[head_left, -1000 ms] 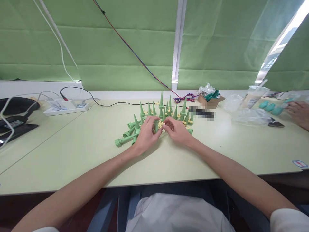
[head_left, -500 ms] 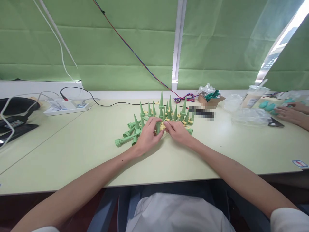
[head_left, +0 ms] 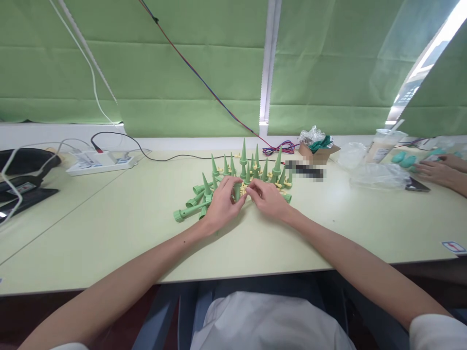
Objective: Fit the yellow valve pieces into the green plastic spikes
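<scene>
My left hand (head_left: 223,204) is curled around a green plastic watering spike (head_left: 237,191), its tube showing upright between thumb and fingers. My right hand (head_left: 269,198) is beside it, thumb and index finger pinched together close to the left thumb. What the right fingertips grip is too small to make out; small yellow valve pieces (head_left: 243,186) show right behind them. Pointed green spikes (head_left: 243,158) stand upright behind both hands, several with yellow valves on them. Green tubes with ribbed caps (head_left: 178,215) lie to the left of my left hand.
On the left sit a white power strip (head_left: 104,165) and dark devices with cables. A cardboard box (head_left: 319,155), a drink cup (head_left: 383,146) and plastic bags (head_left: 379,176) stand at the right. Another person's hands (head_left: 436,170) hold teal items at the far right.
My right fingertips have shifted slightly left and down, toward the left thumb. The left hand has barely moved, and the spikes around it stay in place.
</scene>
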Tool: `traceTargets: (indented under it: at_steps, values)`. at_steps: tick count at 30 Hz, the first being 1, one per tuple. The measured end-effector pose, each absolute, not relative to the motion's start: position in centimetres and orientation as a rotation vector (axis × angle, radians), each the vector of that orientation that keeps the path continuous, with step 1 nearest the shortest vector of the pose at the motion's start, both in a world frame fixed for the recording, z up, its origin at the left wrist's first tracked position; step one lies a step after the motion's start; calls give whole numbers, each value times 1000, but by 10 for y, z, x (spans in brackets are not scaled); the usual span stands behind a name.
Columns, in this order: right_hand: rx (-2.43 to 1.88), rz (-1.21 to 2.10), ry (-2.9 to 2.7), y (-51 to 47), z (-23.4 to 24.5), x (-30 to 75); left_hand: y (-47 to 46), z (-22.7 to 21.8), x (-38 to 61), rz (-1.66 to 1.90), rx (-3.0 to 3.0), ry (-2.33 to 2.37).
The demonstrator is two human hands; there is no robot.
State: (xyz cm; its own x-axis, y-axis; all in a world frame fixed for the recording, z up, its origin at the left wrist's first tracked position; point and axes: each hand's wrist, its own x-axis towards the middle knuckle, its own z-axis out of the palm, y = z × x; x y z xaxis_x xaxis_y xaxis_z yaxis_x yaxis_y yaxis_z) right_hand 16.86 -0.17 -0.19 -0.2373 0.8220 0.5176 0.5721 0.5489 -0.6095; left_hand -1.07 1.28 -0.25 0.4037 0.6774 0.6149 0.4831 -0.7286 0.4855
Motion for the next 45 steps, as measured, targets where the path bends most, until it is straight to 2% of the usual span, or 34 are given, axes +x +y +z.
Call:
traceTargets:
  at_steps: [5, 24, 32, 45]
  values:
    - [-1214, 286, -1983, -1, -2, 168, 11, -2, -10, 1220, 2431, 990]
    - [-1079, 411, -1895, -4, 0, 167, 13, -1, -10, 1259, 2436, 1011]
    - [-1189, 312, -1933, -1, -2, 167, 10, 0, -9, 1241, 2456, 966]
    - [-1158, 401, -1873, -4, 0, 166, 13, 0, -10, 1284, 2443, 1014]
